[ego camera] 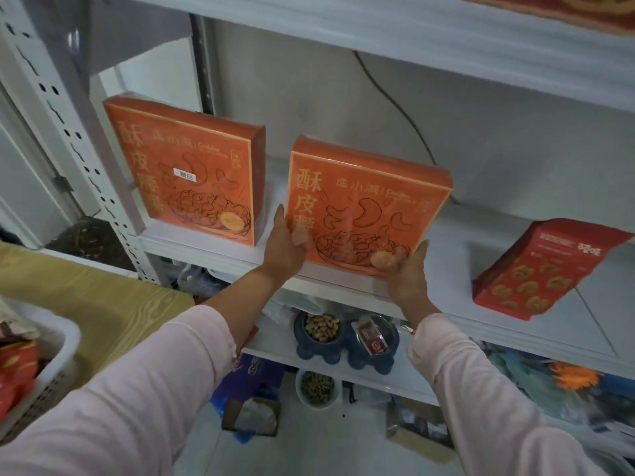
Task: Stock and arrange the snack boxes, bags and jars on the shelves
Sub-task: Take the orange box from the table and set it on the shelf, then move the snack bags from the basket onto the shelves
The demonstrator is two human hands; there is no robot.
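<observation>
left hand (285,249), right hand (409,273): pinch orange cashew box (367,207) sides, thumbs on front | blue bowl (309,348): peanuts (323,326) | second box (206,149) sticker (184,175): 贈品

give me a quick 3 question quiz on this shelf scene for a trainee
1. True or false: the orange box on the left carries a small white sticker.
2. What sits on the same shelf to the right of the held orange box? A: red bag; B: glass jar; C: blue bowl.
3. Fill in: the held orange box is in the grip of the left hand and the ____ hand.
Key: 1 true; 2 A; 3 right hand.
</observation>
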